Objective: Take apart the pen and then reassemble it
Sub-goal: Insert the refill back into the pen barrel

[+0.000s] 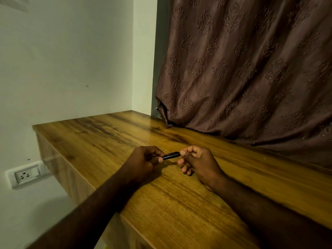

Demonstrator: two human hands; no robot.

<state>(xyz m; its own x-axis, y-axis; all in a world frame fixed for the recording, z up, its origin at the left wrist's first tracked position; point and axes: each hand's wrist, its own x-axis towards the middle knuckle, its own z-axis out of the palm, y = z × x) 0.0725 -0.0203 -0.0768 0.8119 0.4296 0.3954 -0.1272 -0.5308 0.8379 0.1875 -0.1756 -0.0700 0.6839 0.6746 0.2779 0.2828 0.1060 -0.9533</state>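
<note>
The left hand (142,161) is curled around one end of a black pen (171,155), thumb and fingers pinched together on the barrel. The right hand (196,163) closes on the pen's other end, forefinger and thumb gripping it while the remaining fingers fold under the palm. Only a short dark stretch of the pen shows between the two hands; it lies roughly level, tilted slightly up to the right, just above the wooden table (179,203). Whether the pen is whole or already partly pulled apart cannot be told, as the ends are hidden in the fists. Both forearms reach in from the near edge, the right one resting on the tabletop. On the far right a brown patterned curtain (242,69) hangs down to the table's back edge. On the left, a white wall socket (27,174) sits on the wall below the table's level
</note>
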